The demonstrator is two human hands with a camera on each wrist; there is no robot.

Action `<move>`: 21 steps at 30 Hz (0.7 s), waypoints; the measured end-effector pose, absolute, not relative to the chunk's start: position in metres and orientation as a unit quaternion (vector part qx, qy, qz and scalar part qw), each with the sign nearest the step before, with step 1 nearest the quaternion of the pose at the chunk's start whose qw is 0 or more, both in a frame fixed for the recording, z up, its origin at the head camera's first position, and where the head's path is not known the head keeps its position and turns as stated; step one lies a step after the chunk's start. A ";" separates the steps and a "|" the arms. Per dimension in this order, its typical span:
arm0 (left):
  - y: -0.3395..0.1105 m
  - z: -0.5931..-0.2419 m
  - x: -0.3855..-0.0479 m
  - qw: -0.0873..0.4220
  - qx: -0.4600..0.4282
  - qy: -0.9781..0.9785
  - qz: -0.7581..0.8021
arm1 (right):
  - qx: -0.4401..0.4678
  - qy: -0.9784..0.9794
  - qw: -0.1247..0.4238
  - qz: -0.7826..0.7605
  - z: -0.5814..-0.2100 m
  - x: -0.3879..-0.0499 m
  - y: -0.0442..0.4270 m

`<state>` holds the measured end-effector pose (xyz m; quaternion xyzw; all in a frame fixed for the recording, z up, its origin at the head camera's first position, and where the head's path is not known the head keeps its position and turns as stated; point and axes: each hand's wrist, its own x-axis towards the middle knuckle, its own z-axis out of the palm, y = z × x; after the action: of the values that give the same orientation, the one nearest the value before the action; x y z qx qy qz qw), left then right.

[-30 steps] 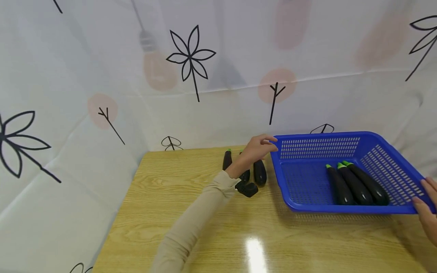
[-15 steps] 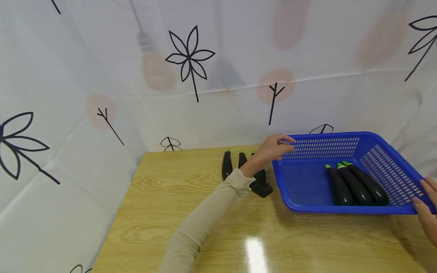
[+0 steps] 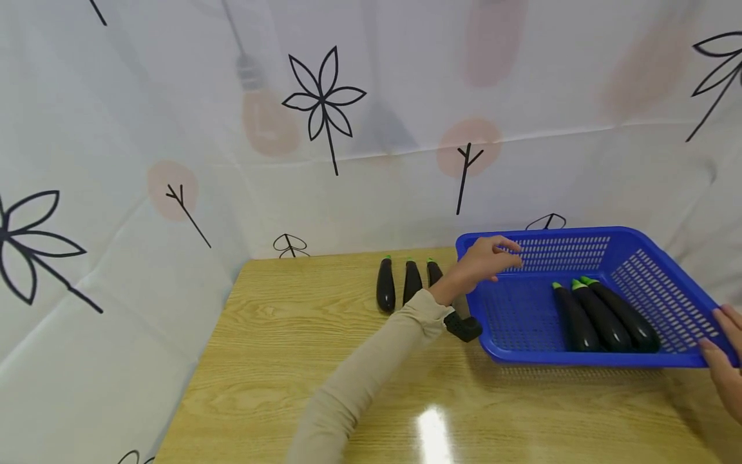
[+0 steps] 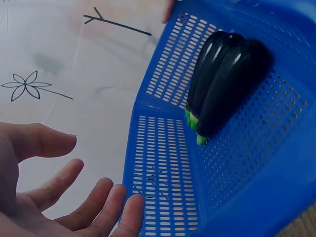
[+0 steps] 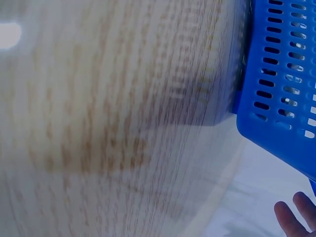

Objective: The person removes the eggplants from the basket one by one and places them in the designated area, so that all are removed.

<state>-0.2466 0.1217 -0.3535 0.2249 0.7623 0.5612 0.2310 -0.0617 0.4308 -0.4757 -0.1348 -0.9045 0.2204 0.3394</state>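
A blue perforated basket (image 3: 510, 356) stands on the right of the table with three dark eggplants (image 3: 605, 317) lying inside, green ends toward the back; the left wrist view shows these eggplants (image 4: 229, 74) too. My left hand (image 3: 485, 259) is over the basket's left side, fingers spread and slightly bent, holding nothing; in the left wrist view the hand (image 4: 64, 197) is empty beside the basket wall. My right hand (image 3: 727, 354) grips the basket's right rim, its thumb on the near side. Three more eggplants (image 3: 385, 287) lie in a row left of the basket, two partly behind my left arm.
The wooden table (image 3: 278, 348) extends left and in front of the basket. A white cloth with plant drawings (image 3: 371, 193) hangs behind and at the left. A black device (image 3: 464, 327) is strapped to my left wrist.
My left hand has moved right, from beside the basket's back left corner to over its left side, uncovering more of the eggplants on the table. The right hand stays on the rim.
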 end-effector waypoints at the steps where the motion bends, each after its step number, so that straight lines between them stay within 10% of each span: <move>1: 0.123 -0.355 -0.247 0.232 0.222 0.763 0.561 | -0.138 -0.906 0.336 0.218 -0.475 -0.061 0.430; 21: 0.169 -0.369 -0.243 0.263 0.162 0.764 0.567 | -0.103 -0.905 0.322 0.259 -0.481 -0.062 0.439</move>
<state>-0.2431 0.1687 -0.3690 0.1619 0.7636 0.5672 0.2627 -0.0621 0.4389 -0.4810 -0.1033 -0.9045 0.2594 0.3223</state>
